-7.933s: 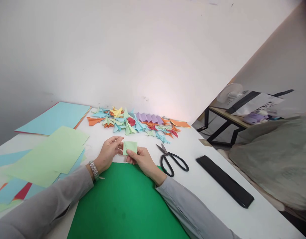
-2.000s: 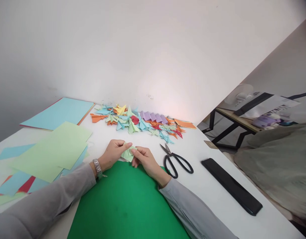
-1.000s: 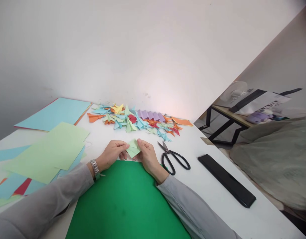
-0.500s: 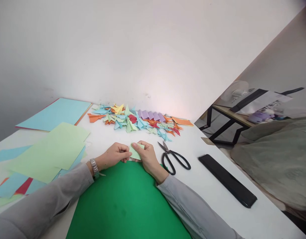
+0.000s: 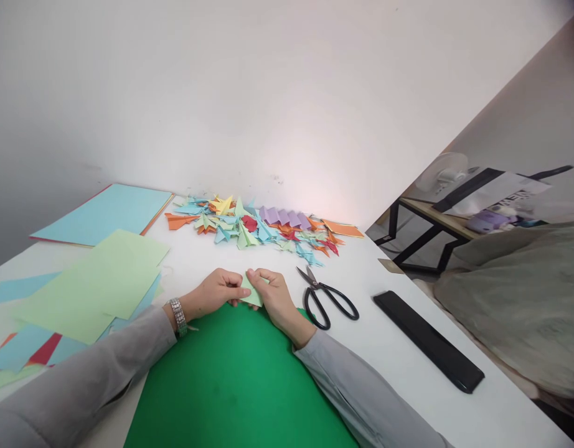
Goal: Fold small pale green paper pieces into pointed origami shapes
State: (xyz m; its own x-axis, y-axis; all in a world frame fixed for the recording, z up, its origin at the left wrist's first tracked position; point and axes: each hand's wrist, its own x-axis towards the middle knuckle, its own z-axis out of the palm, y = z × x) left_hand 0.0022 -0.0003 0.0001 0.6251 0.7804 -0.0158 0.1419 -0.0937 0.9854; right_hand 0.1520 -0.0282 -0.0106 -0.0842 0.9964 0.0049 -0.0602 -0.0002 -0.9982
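Note:
A small piece of light green paper point(image 5: 252, 295) is held up between both hands, just beyond the far edge of a dark green sheet point(image 5: 235, 379). My left hand point(image 5: 219, 290) pinches its left side between thumb and curled fingers. On the other side, my right hand point(image 5: 276, 295) grips the paper with its thumb near the top and fingers behind. How the paper is folded cannot be made out. Black-handled scissors point(image 5: 322, 292) lie with blades parted, right of my right hand. Behind the hands spreads a pile of folded paper pieces point(image 5: 244, 236) in several colours.
Loose light green sheets point(image 5: 91, 280) cover blue and red scraps at the left. A stack of blue paper point(image 5: 104, 214) lies behind them. A long black case point(image 5: 427, 341) rests near the table's right edge. Beyond that edge stands a low shelf point(image 5: 436, 218) with a bag.
The light green paper has turned between my fingers and now shows a narrower, tilted shape. My right thumb has shifted up and left along it. Both hands stay in about the same place.

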